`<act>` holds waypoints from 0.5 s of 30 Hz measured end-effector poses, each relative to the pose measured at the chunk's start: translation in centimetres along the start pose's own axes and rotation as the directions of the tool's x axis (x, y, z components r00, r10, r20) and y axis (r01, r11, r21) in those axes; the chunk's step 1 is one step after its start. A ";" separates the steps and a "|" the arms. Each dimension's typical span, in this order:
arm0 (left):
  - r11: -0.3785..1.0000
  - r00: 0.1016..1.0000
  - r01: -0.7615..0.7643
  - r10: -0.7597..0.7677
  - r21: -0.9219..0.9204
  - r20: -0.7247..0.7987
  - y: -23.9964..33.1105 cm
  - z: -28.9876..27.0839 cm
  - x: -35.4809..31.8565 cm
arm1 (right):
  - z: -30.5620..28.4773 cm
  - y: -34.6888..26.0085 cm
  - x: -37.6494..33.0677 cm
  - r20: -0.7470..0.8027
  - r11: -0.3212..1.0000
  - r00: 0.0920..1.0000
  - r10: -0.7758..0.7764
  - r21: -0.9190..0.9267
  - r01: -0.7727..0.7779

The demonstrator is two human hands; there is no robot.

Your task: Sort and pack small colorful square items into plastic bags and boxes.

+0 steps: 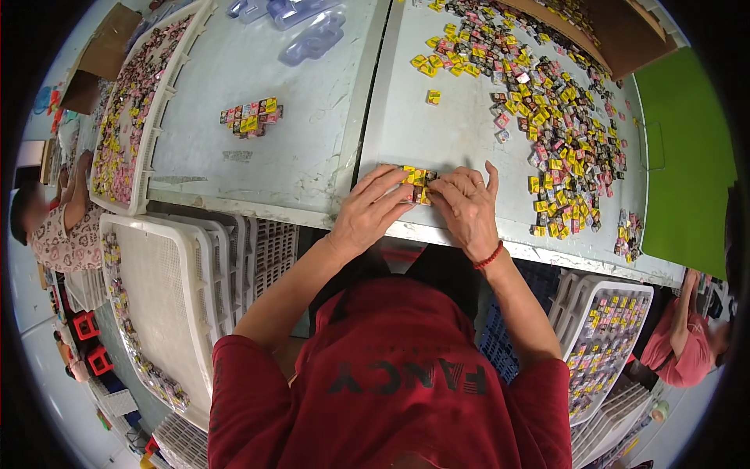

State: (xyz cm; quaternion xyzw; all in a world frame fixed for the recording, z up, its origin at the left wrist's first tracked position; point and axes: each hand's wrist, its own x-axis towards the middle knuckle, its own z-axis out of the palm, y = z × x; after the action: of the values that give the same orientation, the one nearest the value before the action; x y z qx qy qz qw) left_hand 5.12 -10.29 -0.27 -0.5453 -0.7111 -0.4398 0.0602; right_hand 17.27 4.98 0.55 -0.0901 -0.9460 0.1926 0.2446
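In front of me at the table's near edge is a compact block of small printed boxes [416, 175], yellow, dark and pinkish, set side by side. My left hand [363, 209] presses its left side, the fingers bent over the boxes and the thumb hidden. On the other side, my right hand [470, 209] pinches at the block's right end with thumb and forefinger, its little finger raised. A single yellow box [433, 97] lies farther out. To the left sits another small cluster of boxes [251, 117] packed together.
Many loose small boxes [555, 129] spread over the right half of the table [461, 109]. Clear plastic trays [312, 39] lie at the far left. A white crate [148, 117] of boxes stands at the left, stacked crates [152, 281] below. Other people work at both sides.
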 end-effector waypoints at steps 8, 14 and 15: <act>0.985 0.971 -0.174 0.172 -0.001 0.169 -1.5 1.2 0.1 | -0.2 -0.5 -0.1 0.048 0.999 0.999 0.011 -0.033 -0.009; 0.988 0.938 -0.154 0.145 0.004 0.313 -0.5 0.8 1.2 | -0.1 -0.1 -0.6 0.024 0.999 1.000 0.002 -0.036 -0.001; 0.988 0.938 -0.156 0.146 0.005 0.314 -0.6 1.0 1.0 | 0.0 -0.2 -0.7 0.021 0.999 1.000 0.002 -0.036 -0.001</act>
State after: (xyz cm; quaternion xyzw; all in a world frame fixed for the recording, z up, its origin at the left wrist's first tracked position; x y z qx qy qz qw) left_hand 4.59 -8.91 -0.65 -0.6600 -0.6742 -0.3312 -0.0113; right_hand 17.83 4.64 0.36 -0.0931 -0.9518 0.1769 0.2327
